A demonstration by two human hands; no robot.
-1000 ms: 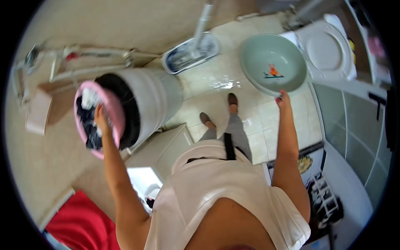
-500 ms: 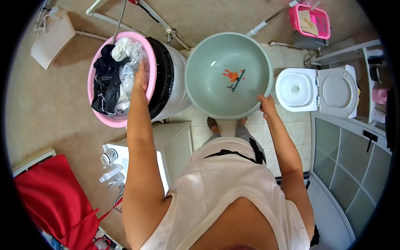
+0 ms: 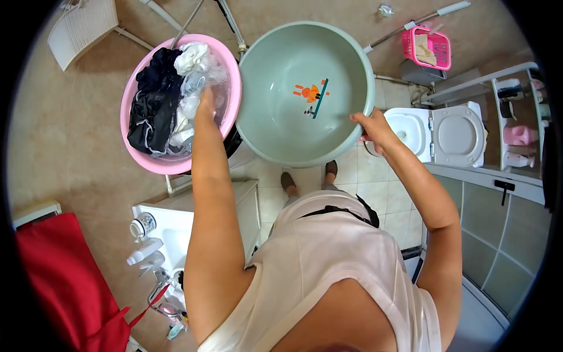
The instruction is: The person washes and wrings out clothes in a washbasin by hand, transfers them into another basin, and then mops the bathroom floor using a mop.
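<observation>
My left hand reaches into the pink basin, against white, wet-looking clothes on its right side; its fingertips are hidden, so I cannot tell whether they grip. Dark clothes fill the left part of that basin, with clear water or plastic showing at the right. With the thumb over the rim, my right hand is closed on the right edge of a large pale green basin. This basin has an orange cartoon print inside and holds nothing else. The two basins meet or overlap at their rims.
A white cabinet with a sink stands at the lower left, near a red cloth. To the right are a toilet, a pink basket, a shelf rack and a glazed door.
The green basin has shifted left and up in view, up against the pink one, with my right hand still on its rim. My left hand sits deeper among the clothes.
</observation>
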